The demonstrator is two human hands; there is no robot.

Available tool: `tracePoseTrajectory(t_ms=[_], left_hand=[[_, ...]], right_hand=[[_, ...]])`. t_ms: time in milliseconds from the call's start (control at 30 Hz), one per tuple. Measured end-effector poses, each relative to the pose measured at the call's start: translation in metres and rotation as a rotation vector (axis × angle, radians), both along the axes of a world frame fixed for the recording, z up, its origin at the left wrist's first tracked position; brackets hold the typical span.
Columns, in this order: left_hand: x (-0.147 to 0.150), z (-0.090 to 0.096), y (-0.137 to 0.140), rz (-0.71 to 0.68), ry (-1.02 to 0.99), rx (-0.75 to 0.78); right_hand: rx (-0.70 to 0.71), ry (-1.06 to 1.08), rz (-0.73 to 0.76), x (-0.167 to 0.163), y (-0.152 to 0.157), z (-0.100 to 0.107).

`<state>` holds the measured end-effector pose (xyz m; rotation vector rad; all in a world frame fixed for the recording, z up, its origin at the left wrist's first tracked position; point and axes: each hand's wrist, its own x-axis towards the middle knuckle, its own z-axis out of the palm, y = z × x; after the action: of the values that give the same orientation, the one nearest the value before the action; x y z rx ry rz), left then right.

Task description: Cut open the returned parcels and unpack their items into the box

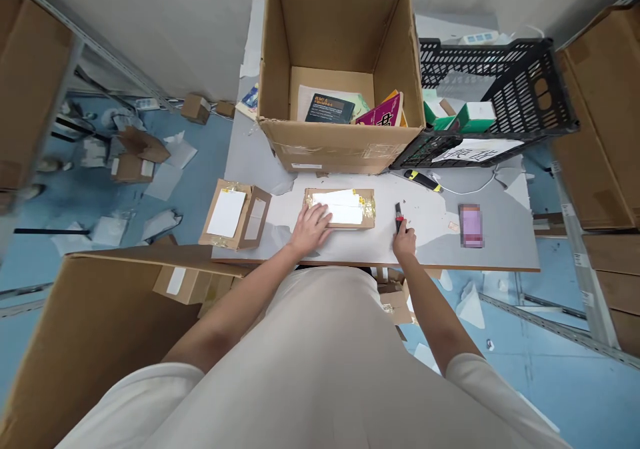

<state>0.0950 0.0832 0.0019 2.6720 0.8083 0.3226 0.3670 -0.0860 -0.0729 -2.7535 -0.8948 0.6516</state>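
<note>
Flat on the left end of a small taped cardboard box lies my left hand, its fingers stretched out. White labels cover much of the box's top, with shiny clear tape at the ends. My right hand is closed around a box cutter with a red and black body, pointing away from me at the right of the box and apart from it. Another small box with a white label stands on the table left of my left hand.
Behind, a large open carton holds several books. Beside it is a black plastic crate with green and white boxes. A yellow and black cutter and a pinkish-purple item lie rightward. A big open carton stands at lower left.
</note>
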Motion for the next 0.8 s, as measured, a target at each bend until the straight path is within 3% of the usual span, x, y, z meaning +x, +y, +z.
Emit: tracePoseTrajectory(t_ms=[100, 200, 267, 333, 400, 467, 633, 733, 800], left_hand=[[-0.002, -0.003, -0.014, -0.045, 0.019, -0.010], [-0.003, -0.007, -0.021, -0.036, 0.013, -0.025], [-0.004, -0.009, -0.024, -0.034, 0.003, -0.043], [-0.005, -0.012, -0.025, -0.035, 0.001, -0.058], [-0.006, -0.015, -0.026, -0.036, 0.005, -0.069], [-0.005, -0.018, -0.026, -0.038, 0.013, -0.077], [-0.002, -0.025, -0.022, -0.047, -0.006, -0.092], [-0.004, -0.029, -0.023, -0.052, -0.063, -0.083], [-0.007, -0.031, -0.025, -0.051, -0.095, -0.079]], right_hand=[[0.017, -0.057, 0.072, 0.004, -0.002, 0.001], [0.156, -0.142, 0.196, 0.005, 0.011, 0.026], [0.304, -0.162, 0.361, -0.001, 0.033, 0.050], [0.359, -0.125, 0.615, -0.012, 0.062, 0.071], [0.306, -0.105, 0.853, -0.025, 0.091, 0.084], [0.214, -0.131, 0.982, -0.036, 0.115, 0.088], [0.102, -0.269, 1.117, -0.049, 0.136, 0.088], [0.043, -0.246, 1.208, -0.047, 0.140, 0.103], [-0.053, -0.221, 1.154, -0.041, 0.149, 0.117]])
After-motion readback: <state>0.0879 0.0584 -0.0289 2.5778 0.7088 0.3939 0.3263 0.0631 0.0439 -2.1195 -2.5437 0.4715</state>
